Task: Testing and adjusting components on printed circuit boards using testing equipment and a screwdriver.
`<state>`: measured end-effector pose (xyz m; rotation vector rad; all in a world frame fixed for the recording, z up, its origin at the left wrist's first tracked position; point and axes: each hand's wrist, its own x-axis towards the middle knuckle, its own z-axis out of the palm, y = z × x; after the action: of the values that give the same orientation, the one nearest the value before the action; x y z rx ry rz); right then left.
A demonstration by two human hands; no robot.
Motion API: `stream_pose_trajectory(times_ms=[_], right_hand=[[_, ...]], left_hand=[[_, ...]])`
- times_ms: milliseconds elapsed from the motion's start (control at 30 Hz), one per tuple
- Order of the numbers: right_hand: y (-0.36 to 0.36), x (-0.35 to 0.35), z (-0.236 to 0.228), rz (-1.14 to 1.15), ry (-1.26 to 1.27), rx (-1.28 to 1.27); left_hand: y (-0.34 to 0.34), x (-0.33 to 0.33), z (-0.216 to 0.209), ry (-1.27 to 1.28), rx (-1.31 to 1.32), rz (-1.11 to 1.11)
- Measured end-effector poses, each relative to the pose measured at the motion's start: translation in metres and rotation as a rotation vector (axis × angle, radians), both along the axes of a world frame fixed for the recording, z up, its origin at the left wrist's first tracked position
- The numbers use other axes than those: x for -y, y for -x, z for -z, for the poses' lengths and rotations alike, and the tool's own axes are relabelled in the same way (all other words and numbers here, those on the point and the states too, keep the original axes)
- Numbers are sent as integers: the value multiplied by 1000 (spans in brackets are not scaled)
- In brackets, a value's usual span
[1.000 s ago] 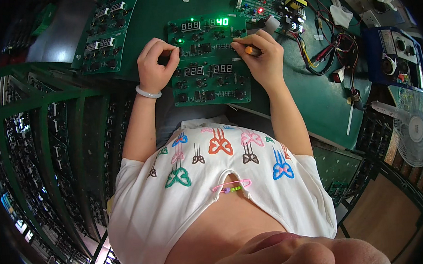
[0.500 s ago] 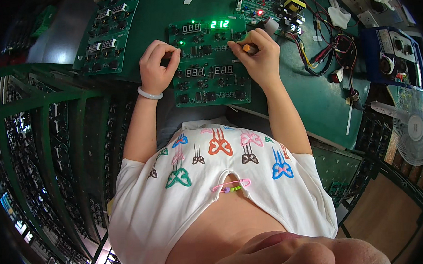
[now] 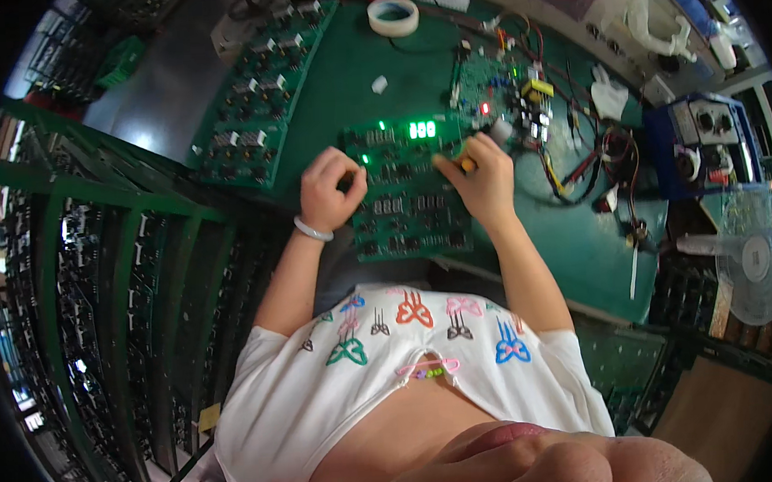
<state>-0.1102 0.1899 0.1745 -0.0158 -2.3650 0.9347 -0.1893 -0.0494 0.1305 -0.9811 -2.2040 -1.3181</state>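
A green circuit board (image 3: 411, 186) lies at the near edge of the bench, with one of its digit displays (image 3: 422, 130) lit green and two small green lights glowing. My left hand (image 3: 331, 190) is closed, thumb and fingertips together at the board's left edge. On the right side of the board, my right hand (image 3: 481, 175) is closed around a slim tool with an orange end (image 3: 467, 164); its tip is hidden, so its kind cannot be told. Just beyond that hand is a powered board (image 3: 494, 93) with a red light.
More circuit boards (image 3: 254, 108) lie to the left. Tape (image 3: 393, 17) sits at the back. Wires (image 3: 576, 176), a blue instrument box (image 3: 694, 147) and a small fan (image 3: 754, 254) are on the right. Racks of boards (image 3: 133, 292) fill the left side.
The whole view has shifted, so bench and hands appear lower and more of the back shows. The lit digits have changed. Both hands keep their places at the board.
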Motion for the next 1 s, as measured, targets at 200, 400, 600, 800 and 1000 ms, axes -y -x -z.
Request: stream_pose_trajectory(times_ms=[200, 400, 600, 800, 1000], right_hand=[[-2, -20, -47, -44, 253, -112], [5, -44, -53, 122, 1, -375], [10, -59, -11, 36, 204, -282], [13, -54, -4, 40, 125, -276], [20, -54, -7, 63, -30, -280]], left_hand=[[-5, 2, 3, 4, 14, 1], [-7, -1, 0, -21, -41, 26], [-7, 0, 1, 23, 10, 17], [-3, -1, 2, 36, 36, 13], [-1, -4, -1, 49, 25, 4]])
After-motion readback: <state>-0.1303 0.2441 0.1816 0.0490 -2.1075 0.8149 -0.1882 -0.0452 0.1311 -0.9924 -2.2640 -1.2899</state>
